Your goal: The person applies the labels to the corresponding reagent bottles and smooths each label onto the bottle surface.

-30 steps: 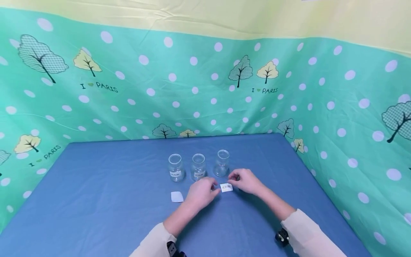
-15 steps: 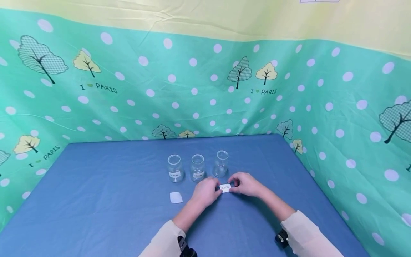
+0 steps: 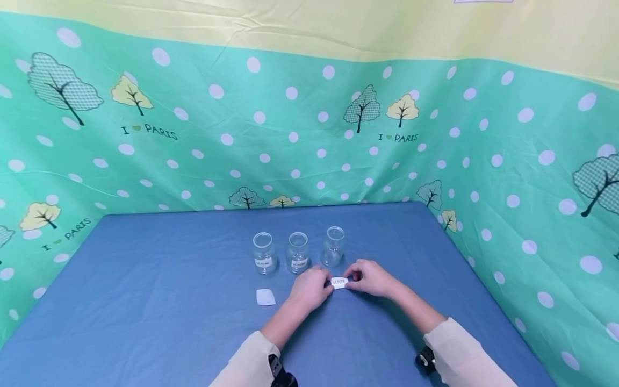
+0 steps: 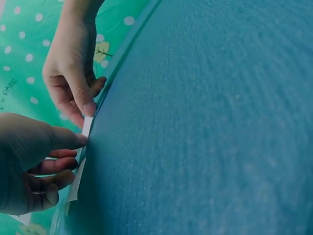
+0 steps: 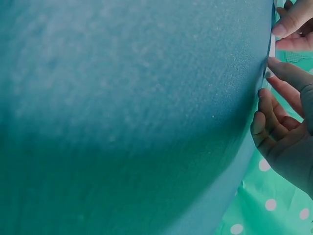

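Note:
A small white label (image 3: 339,282) with dark lettering spans the gap between my two hands, close over the table. My left hand (image 3: 310,289) pinches its left edge, and my right hand (image 3: 372,278) pinches the right edge. In the left wrist view the label (image 4: 88,126) appears edge-on as a thin strip between the fingertips. Behind the hands stand three open glass jars in a row. The left jar (image 3: 263,248) and middle jar (image 3: 297,248) bear similar labels low on their fronts; the right jar (image 3: 332,249) shows bare glass.
A blank white paper square (image 3: 265,296) lies on the blue tablecloth (image 3: 159,301), left of my left hand. Green dotted curtains (image 3: 203,123) with printed trees rise at the table's back and right sides.
My left hand has moved slightly right to the label's left edge, and the right hand's fingers have come onto its right edge. Both now pinch the label, which bows slightly.

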Motion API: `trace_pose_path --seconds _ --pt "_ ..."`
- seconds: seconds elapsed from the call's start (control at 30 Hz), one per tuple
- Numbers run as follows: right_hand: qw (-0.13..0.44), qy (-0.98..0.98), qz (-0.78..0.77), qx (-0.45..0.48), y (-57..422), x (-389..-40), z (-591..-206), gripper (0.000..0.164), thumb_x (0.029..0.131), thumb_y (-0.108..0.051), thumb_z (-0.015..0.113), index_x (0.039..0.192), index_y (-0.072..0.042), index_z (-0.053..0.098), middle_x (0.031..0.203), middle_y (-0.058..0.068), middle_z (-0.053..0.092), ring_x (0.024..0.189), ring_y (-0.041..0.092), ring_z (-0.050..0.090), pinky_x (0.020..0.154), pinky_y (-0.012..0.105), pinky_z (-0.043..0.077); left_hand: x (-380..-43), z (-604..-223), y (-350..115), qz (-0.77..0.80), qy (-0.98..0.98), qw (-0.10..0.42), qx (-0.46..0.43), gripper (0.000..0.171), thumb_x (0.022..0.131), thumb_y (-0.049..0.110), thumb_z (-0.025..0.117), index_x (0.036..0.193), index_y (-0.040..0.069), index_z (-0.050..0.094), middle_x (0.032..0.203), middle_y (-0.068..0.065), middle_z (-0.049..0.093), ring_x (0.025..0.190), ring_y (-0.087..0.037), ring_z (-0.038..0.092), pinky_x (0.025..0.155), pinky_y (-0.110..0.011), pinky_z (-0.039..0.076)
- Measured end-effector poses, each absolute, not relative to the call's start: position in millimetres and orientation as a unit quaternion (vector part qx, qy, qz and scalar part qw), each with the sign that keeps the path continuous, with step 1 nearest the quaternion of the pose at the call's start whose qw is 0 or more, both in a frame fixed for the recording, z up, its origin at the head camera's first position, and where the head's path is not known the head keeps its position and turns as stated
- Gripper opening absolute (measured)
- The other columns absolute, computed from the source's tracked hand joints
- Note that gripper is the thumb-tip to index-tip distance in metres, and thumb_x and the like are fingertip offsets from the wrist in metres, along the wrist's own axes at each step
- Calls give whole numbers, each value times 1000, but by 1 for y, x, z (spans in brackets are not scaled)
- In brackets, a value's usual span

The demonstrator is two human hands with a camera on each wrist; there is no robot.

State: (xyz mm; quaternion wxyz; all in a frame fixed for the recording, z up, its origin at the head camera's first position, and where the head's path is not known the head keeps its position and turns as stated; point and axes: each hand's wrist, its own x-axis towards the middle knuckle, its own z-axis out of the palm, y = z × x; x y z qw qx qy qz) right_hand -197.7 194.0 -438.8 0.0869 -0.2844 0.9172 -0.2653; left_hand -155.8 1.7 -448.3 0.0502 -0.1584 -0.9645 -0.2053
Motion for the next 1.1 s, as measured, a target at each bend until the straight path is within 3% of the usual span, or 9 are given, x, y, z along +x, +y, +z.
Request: trace_pose_path --seconds 0.3,0.5,0.67,1.1 --pt "83 911 -294 -277 195 -198 -439 11 81 -18 72 89 -10 70 73 -4 55 62 3 47 57 18 40 -154 -445 -3 -231 -961 48 -141 11 80 26 71 83 15 70 76 2 56 68 -17 58 60 -34 47" --pt "79 899 -336 -269 196 -198 -437 10 83 -15 69 90 -9 70 73 -2 58 57 2 47 53 20 42 -156 -442 -8 -304 -941 38 -140 12 80 23 71 83 11 70 71 3 57 63 -10 52 57 -25 42" --pt "71 892 -358 -266 194 -197 -431 10 83 -16 69 91 -12 70 76 -2 60 59 5 49 54 21 43 -159 -440 -11 -388 -911 6 -137 11 84 20 67 86 10 70 73 3 64 66 -6 53 62 -21 43" --pt "63 889 -362 -274 187 -190 -419 13 84 -21 69 95 -13 70 79 0 61 61 12 52 54 22 44 -160 -438 -18 -476 -872 -9 -112 13 85 15 64 88 5 71 81 -5 68 72 -10 56 66 -23 47"
